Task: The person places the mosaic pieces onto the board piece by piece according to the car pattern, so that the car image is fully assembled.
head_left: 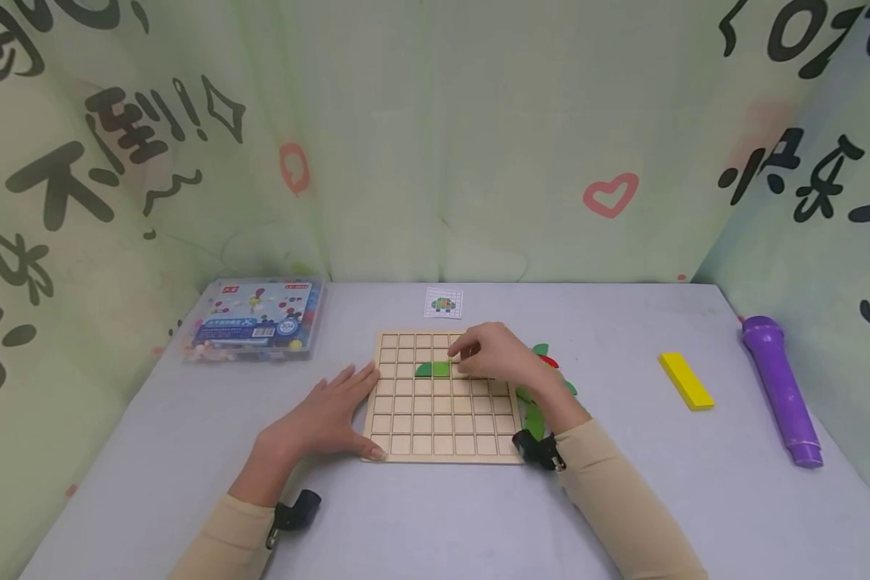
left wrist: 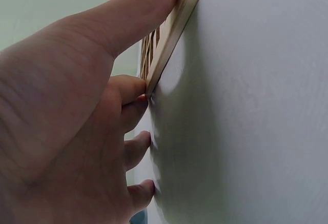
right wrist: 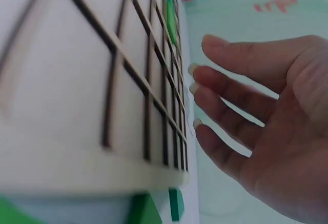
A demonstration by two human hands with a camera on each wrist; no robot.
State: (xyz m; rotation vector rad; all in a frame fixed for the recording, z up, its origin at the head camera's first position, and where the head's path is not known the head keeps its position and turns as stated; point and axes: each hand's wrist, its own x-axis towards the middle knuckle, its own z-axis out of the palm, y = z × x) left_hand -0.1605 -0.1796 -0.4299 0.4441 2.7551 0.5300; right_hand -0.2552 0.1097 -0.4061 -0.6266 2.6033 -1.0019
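Observation:
A wooden grid board (head_left: 406, 423) lies flat on the table. Two pieces sit side by side in its cells: a dark green rounded one (head_left: 424, 370) and a light green square (head_left: 441, 369). My left hand (head_left: 333, 415) rests along the board's left side, fingers spread, with the thumb at the near-left corner; the left wrist view has thumb and index finger touching its wooden edge (left wrist: 177, 34). Over the upper right cells hovers my right hand (head_left: 496, 354), just right of the light green square. In the right wrist view its fingers (right wrist: 225, 106) are loosely bent, nothing between them and the thumb.
Loose green pieces (head_left: 534, 420) and a red one (head_left: 548, 362) lie right of the board, partly behind the right forearm. A small pattern card (head_left: 444, 303) lies beyond it. A plastic bead box (head_left: 257, 318) is back left; a yellow block (head_left: 686, 381) and purple tube (head_left: 781, 391) are right.

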